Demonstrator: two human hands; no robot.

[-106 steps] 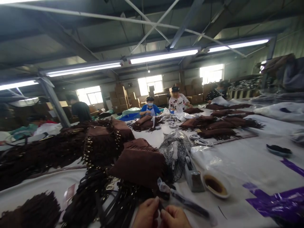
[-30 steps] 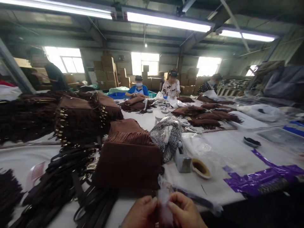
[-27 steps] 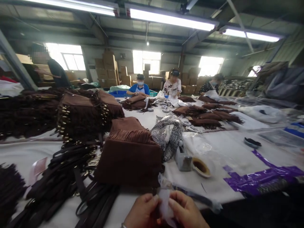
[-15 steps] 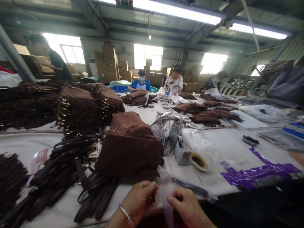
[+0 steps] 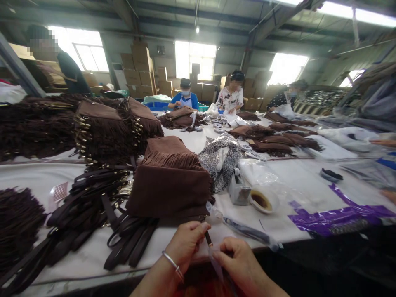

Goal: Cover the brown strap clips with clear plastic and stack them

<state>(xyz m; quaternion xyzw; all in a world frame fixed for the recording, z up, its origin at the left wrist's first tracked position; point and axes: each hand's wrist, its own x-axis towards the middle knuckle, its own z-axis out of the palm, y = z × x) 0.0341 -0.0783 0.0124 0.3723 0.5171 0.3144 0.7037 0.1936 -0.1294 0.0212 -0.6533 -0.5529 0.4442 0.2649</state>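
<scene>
My left hand (image 5: 189, 239), with a silver bangle at the wrist, is closed in a pinch on a narrow dark brown strip (image 5: 208, 238) with a gold-coloured end. The strip's upper part lies near the lower right corner of a brown fringed bag (image 5: 170, 192); whether it is joined to the bag I cannot tell. My right hand (image 5: 236, 260) pinches a translucent plastic strip (image 5: 215, 266), which hangs down beside the gold end. Both hands are close together at the table's front edge.
Dark straps (image 5: 123, 237) with metal clasps lie left of the bag, near a pink comb (image 5: 58, 193). To the right are a grey metal box (image 5: 239, 194), a bowl of brown liquid (image 5: 262, 202), a plastic-wrapped tool (image 5: 247, 231) and purple plastic (image 5: 337, 216). Several people work beyond.
The plastic strip now hangs lower and narrower between my hands, and the brown strip with its gold end shows more clearly. My view has tilted down slightly.
</scene>
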